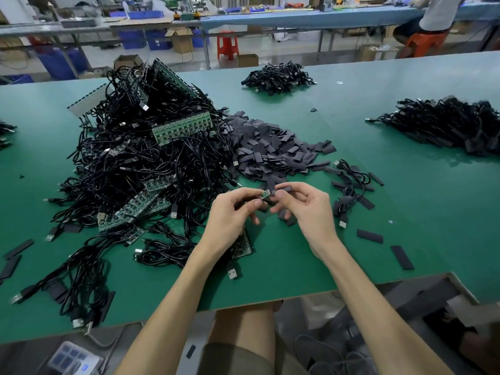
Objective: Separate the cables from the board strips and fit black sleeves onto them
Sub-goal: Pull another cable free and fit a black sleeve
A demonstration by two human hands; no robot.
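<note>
While both hands meet low over the table (pixel 405 201), we have the left hand (pixel 232 212) pinching a small green board (pixel 265 194) between thumb and forefinger, with the other fingers curled under. Its cable is hidden behind the hand, so we cannot trace it. The right hand (pixel 305 209) pinches one black sleeve (pixel 284 188) the same way, spare fingers loosely bent. The sleeve's end sits just beside the board tip; whether they touch, we cannot tell. We judge this as the fitting step, with the sleeve not yet on. The board looks light, thin and stiff, likely fragile where the wire joins, so we would hold it by its long edges close to that joint, not by the wire. The sleeve looks soft, flat and nearly weightless. Squeezing its two folded edges should open the mouth, while flat pressure would close it. Cables here are limp and tangle easily. To the left lies the cable heap (pixel 130 163) with green strips (pixel 181 128) in it, and one more strip (pixel 242 246) sits under the left wrist. The sleeve pile (pixel 270 147) is just beyond the hands. Two far piles (pixel 278 77) look like sleeved cables.
</note>
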